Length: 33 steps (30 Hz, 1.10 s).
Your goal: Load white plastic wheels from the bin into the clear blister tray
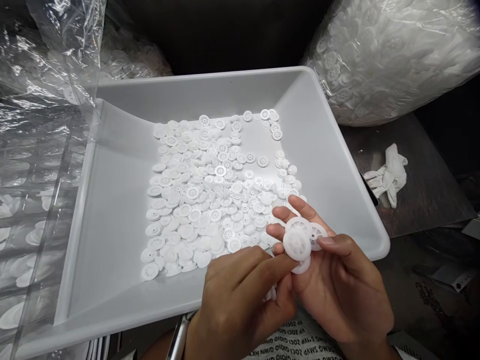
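The left hand (pixel 232 300) sits lowest and closest in view, its grip narrowed, with forefinger and thumb closed on the edge of the front wheel (pixel 296 243), a small white plastic disc with spokes. The right hand (pixel 337 285) meets it from the right, palm up. Its grip holds a few more white wheels (pixel 317 232), fanned behind and under the front one across the fingers. Both hands hover over the near right corner of a grey tray (pixel 112 240), just above its rim. A printed cloth (pixel 300 342) shows beneath the wrists.

On the tray's floor lies a loose pile of wheels (pixel 210 190), flat and overlapping, reaching up to the fingertips. A clear bag (pixel 393 55) packed with the same parts stands beyond the tray's right far corner. Clear plastic sheeting (pixel 37 150) with more parts drapes along the left. A crumpled white glove (pixel 388 177) lies on the dark tabletop (pixel 427 200), right of the tray and apart from it.
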Tool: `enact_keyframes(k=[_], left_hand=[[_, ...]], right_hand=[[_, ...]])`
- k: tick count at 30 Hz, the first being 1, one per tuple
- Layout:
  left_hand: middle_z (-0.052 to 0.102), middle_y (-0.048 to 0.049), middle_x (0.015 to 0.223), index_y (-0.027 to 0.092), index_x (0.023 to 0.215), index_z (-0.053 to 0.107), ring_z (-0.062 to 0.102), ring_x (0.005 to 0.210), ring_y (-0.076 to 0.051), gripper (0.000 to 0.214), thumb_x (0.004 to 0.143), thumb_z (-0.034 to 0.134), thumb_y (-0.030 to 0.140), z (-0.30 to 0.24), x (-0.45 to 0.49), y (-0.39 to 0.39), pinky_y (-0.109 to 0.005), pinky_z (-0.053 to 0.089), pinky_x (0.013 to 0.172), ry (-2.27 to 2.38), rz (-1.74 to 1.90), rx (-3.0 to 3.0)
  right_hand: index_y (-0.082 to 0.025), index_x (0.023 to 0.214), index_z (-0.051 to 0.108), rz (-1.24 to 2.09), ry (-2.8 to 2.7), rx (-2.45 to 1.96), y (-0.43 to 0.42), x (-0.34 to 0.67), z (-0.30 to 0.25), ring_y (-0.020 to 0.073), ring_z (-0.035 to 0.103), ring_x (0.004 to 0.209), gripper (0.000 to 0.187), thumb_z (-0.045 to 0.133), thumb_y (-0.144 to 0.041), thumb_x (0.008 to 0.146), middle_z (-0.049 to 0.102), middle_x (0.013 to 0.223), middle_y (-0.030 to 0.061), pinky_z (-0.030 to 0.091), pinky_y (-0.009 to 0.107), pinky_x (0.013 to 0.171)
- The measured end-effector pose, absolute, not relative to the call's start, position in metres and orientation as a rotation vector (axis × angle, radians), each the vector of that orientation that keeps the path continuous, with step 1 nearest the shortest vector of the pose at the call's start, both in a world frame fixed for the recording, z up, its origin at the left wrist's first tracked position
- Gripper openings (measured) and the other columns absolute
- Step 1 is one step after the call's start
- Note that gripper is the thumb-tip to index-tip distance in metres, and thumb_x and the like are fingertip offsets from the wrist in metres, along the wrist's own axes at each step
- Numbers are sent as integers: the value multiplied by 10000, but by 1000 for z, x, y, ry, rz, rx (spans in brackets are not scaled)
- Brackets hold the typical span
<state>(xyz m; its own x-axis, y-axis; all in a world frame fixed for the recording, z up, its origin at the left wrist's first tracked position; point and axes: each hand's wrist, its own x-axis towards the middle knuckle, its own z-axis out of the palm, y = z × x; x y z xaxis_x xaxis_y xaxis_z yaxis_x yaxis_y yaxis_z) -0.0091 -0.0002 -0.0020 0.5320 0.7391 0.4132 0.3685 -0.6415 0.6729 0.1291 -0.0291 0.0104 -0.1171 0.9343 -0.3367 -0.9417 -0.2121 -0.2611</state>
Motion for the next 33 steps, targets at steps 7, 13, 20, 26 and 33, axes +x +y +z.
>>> enact_keyframes(k=[7, 13, 20, 26, 33], left_hand=[[541, 45, 598, 179, 1033, 580, 469, 514, -76, 292, 763, 568, 68, -4, -10, 0, -207, 377, 497, 889, 941, 2237], [541, 45, 600, 184, 1037, 584, 466, 508, -76, 287, 772, 564, 75, -3, -9, 0, -207, 366, 484, 901, 920, 2214], [500, 59, 585, 201, 1000, 598, 419, 495, -66, 244, 789, 549, 90, -6, -9, -4, -203, 338, 479, 942, 956, 2112], [504, 48, 638, 189, 1016, 612, 437, 548, -68, 257, 786, 566, 84, -7, -8, -8, -214, 359, 532, 987, 938, 1984], [488, 56, 626, 192, 1012, 618, 453, 559, -70, 279, 768, 583, 61, -7, -9, -8, -208, 375, 545, 956, 919, 2037]], right_hand=[[-139, 1241, 591, 1700, 64, -488, -29, 129, 10, 197, 636, 1101, 412, 333, -287, 956, 639, 1227, 112, 501, 275, 951], [-155, 1233, 596, 1692, 65, -511, -28, 129, 9, 183, 639, 1099, 408, 333, -297, 955, 643, 1226, 97, 502, 259, 946], [-176, 1222, 592, 1698, 73, -552, -26, 127, 9, 172, 646, 1085, 387, 361, -305, 940, 640, 1234, 96, 508, 264, 936], [-206, 1216, 579, 1698, -5, -621, -28, 126, 9, 155, 620, 1134, 379, 542, -140, 845, 635, 1247, 67, 487, 231, 966], [-251, 1191, 569, 1655, -36, -716, -27, 127, 11, 108, 640, 1082, 379, 540, -58, 866, 647, 1211, 30, 502, 185, 925]])
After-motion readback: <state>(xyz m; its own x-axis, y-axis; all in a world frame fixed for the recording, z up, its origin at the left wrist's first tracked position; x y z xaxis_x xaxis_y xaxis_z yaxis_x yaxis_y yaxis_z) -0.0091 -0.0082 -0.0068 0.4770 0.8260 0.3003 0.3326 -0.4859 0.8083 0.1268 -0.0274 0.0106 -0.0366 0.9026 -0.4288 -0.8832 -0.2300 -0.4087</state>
